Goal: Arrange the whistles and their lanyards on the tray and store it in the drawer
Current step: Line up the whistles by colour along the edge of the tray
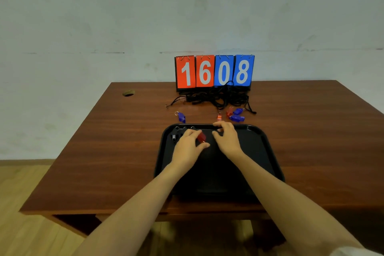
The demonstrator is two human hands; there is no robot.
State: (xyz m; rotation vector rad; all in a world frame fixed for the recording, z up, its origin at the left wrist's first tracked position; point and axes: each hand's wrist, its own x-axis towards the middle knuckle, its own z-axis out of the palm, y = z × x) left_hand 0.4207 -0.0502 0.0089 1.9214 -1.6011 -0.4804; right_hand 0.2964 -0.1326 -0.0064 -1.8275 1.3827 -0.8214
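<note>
– Desk (104, 151) and room, what is noted?
– Reddish wood grain, a scuffed pale wall behind, plank floor below.
– Hands?
– A glossy red whistle (201, 137) is pinched by the left hand (187, 147) over the black rounded plastic tray (259, 151). The right hand (227, 140) is held relaxed at the far rim, nothing gripped.
– Remaining items?
– Black whistles (175, 134) are seen in the tray's far-left corner; blue whistles (236, 118) and tangled cord lanyards (220, 97) are on the desk beyond.

Wooden table (99, 151) bears tray (256, 151), whistles (236, 118), lanyards (224, 97) (tangled), scoreboard (214, 71).
</note>
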